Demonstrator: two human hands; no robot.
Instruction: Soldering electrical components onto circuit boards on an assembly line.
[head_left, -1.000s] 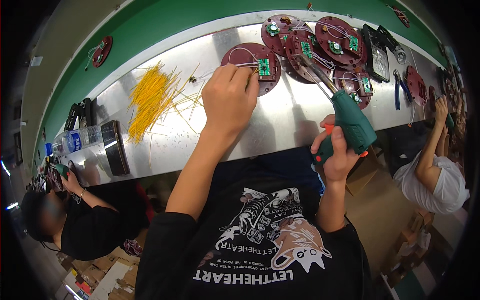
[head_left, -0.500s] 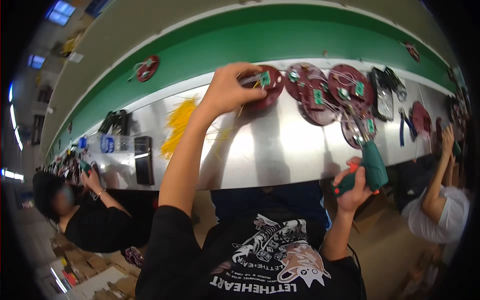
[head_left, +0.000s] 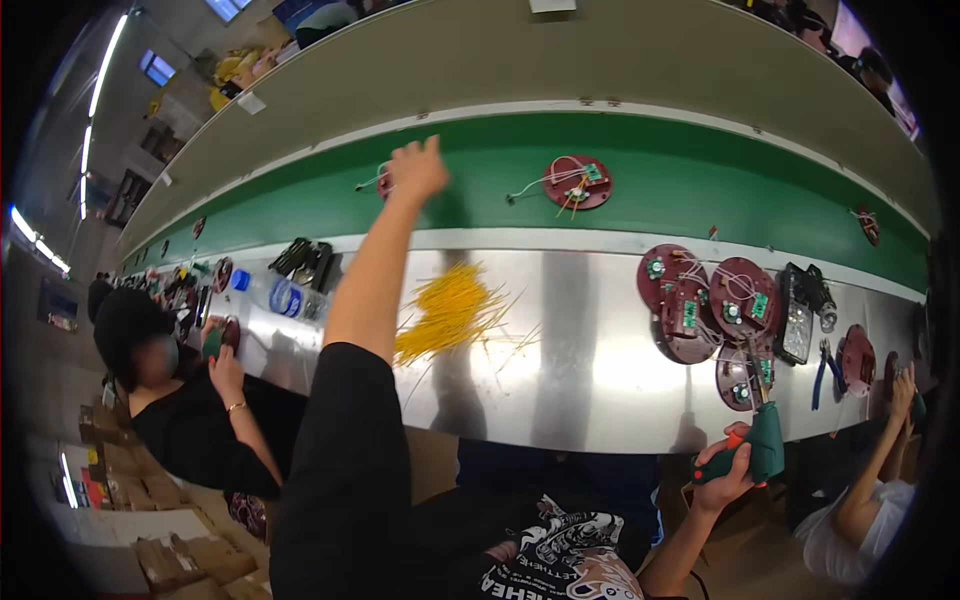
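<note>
My left hand (head_left: 418,172) stretches out over the green belt, fingers apart. Just beyond its fingertips, partly covered by them, is a small maroon disc (head_left: 384,182) with white wires. To the right on the belt lies another maroon disc (head_left: 592,192) with a green circuit board, white wires and thin yellow strips sticking out. My right hand (head_left: 728,476) grips a green pistol-shaped tool (head_left: 766,448) with an orange trigger. Its slim metal nose points up toward a maroon disc (head_left: 735,385) on the bench, next to a stacked group of wired discs (head_left: 672,290).
Loose thin yellow strips (head_left: 450,310) are heaped on the metal bench (head_left: 570,400). A clear bottle (head_left: 285,298) lies left, near black items (head_left: 300,262). Blue-handled pliers (head_left: 822,375) and a clear-wrapped package (head_left: 796,315) are right. Co-workers (head_left: 200,400) sit on both sides.
My left hand has let go of the disc, which now lies on the green belt, and has moved left to another disc. The view has shifted; my right hand keeps its tool.
</note>
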